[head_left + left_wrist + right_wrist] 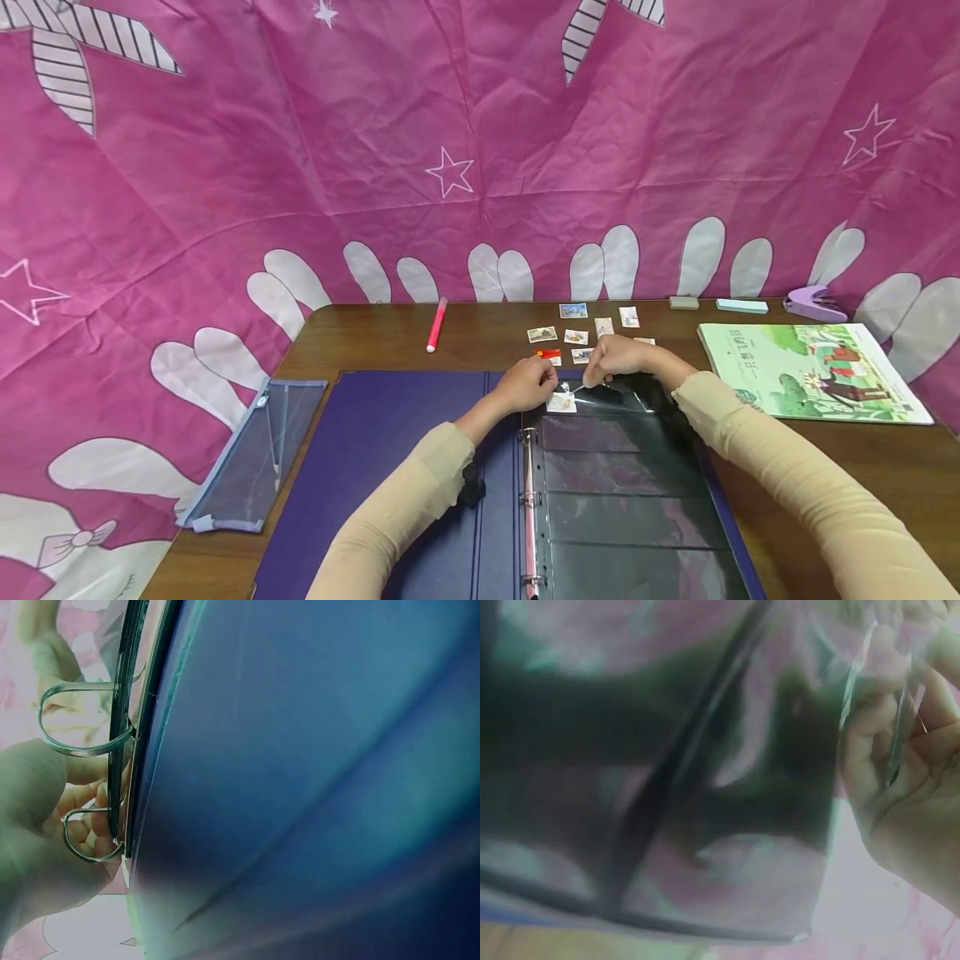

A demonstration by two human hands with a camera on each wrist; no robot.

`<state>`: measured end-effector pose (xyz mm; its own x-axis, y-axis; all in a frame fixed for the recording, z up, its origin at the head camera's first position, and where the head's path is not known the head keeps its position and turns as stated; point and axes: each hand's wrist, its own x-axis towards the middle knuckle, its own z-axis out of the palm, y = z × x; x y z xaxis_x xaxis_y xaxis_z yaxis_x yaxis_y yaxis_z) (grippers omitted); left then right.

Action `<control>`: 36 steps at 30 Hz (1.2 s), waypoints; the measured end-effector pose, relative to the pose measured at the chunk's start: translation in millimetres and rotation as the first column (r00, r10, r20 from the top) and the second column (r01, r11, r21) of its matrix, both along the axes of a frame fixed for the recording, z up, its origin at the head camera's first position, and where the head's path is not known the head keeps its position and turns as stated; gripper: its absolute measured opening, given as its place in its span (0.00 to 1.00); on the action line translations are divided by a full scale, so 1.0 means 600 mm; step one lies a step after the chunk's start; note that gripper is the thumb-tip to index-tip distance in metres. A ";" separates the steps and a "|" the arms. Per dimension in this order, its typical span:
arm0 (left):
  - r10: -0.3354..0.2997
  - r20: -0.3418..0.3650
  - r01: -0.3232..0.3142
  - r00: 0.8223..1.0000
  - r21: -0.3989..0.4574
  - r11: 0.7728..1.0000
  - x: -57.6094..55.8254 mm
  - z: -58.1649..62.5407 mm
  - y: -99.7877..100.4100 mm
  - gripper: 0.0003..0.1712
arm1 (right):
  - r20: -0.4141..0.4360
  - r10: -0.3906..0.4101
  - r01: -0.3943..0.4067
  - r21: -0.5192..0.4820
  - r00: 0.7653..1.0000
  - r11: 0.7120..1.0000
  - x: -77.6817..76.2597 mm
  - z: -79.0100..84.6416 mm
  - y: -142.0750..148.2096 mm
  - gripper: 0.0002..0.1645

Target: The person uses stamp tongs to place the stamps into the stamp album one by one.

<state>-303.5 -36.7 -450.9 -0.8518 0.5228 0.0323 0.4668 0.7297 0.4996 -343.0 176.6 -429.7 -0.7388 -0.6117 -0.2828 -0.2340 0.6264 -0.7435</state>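
Note:
An open binder with a dark blue cover point(405, 450) lies on the table, its clear-pocketed black page point(622, 475) on the right side. My left hand point(527, 385) pinches the page's top edge near the rings. In my right hand point(617, 358) is a pair of metal tweezers point(901, 742), tips pointing left toward a small pale stamp point(561, 403) at the top row's left end. The left wrist view shows my left fingers point(86, 825) curled behind the binder rings point(82, 754). My right fingers point(874, 724) wrap the tweezers beside the glossy page.
Several loose stamps point(576, 337) lie beyond the binder. A red marker point(437, 325) sits farther left, and a blue mesh pouch point(251, 458) at the left edge. To the right are a green picture book point(810, 371), an eraser point(683, 303), a light-blue block point(742, 306) and a purple stapler point(815, 304).

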 end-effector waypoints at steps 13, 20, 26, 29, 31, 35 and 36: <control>-0.010 0.024 0.008 1.000 0.082 0.997 -0.006 -0.010 -0.012 0.03 | -0.315 -0.347 0.355 -0.036 0.883 0.934 -0.024 0.026 0.016 0.17; -0.029 0.049 0.024 0.998 0.104 0.994 -0.004 -0.009 -0.012 0.03 | -0.386 -0.382 0.407 -0.018 0.840 0.913 -0.053 0.006 -0.011 0.16; -0.053 0.052 0.045 0.997 0.129 0.991 -0.002 -0.011 -0.012 0.03 | -0.431 -0.339 0.395 0.044 0.836 0.918 -0.074 -0.015 -0.027 0.15; -0.048 0.067 0.038 0.997 0.151 0.988 -0.001 -0.011 -0.015 0.03 | -0.440 -0.311 0.381 0.080 0.843 0.921 -0.082 -0.019 -0.032 0.16; -0.047 0.083 0.033 0.995 0.161 0.986 -0.001 -0.011 -0.016 0.03 | -0.442 -0.284 0.367 0.112 0.851 0.923 -0.085 -0.020 -0.034 0.16; -0.048 0.109 0.028 0.993 0.181 0.983 -0.002 -0.012 -0.019 0.04 | -0.447 -0.265 0.360 0.142 0.854 0.922 -0.085 -0.017 -0.039 0.15; -0.047 0.112 0.025 0.993 0.185 0.982 -0.003 -0.011 -0.019 0.04 | -0.450 -0.263 0.359 0.141 0.853 0.923 -0.085 -0.016 -0.040 0.14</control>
